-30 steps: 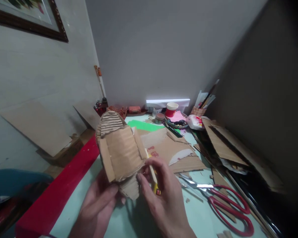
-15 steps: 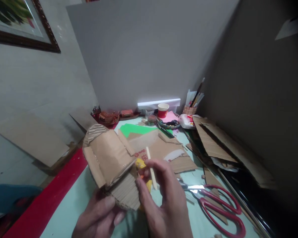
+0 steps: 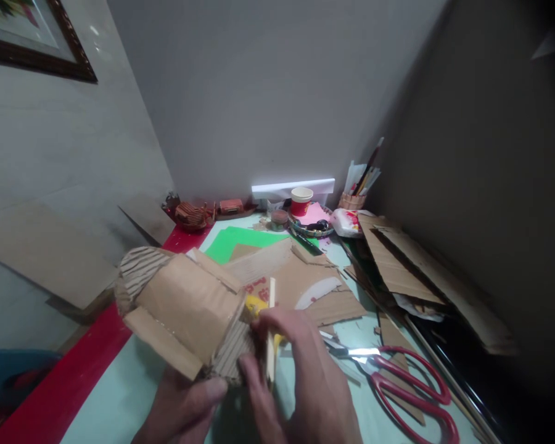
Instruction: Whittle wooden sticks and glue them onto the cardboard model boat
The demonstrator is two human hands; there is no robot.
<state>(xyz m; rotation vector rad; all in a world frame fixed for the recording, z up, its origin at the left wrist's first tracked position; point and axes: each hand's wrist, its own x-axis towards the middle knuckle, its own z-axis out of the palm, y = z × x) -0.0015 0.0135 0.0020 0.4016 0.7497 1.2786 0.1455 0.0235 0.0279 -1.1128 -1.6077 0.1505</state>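
My left hand [image 3: 182,401] grips a cardboard model [image 3: 189,302] from below, thumb on its near edge. The model has a smooth arched brown cover, flat side strips and ribbed corrugated ends; it is tilted. My right hand [image 3: 305,370] is closed at the model's right end, thumb and index finger close to the corrugated end piece. A thin pale strip [image 3: 271,354], upright, runs between its fingers; exactly where it is pinched is hidden. A yellow object [image 3: 255,305] shows partly behind the right fingers, its kind unclear. Red-handled scissors [image 3: 365,354] lie to the right.
Cut cardboard [image 3: 277,271] and green paper [image 3: 235,239] lie beyond the hands. A red paper cup [image 3: 300,203] stands on a tray at the back, with small boat models [image 3: 192,216] to its left. Cardboard sheets [image 3: 398,265] are stacked at the right.
The model has shifted left and tipped flatter. My right hand has moved slightly left and down with the pale strip, its fingers closer to the corrugated end. The view has shifted a little.
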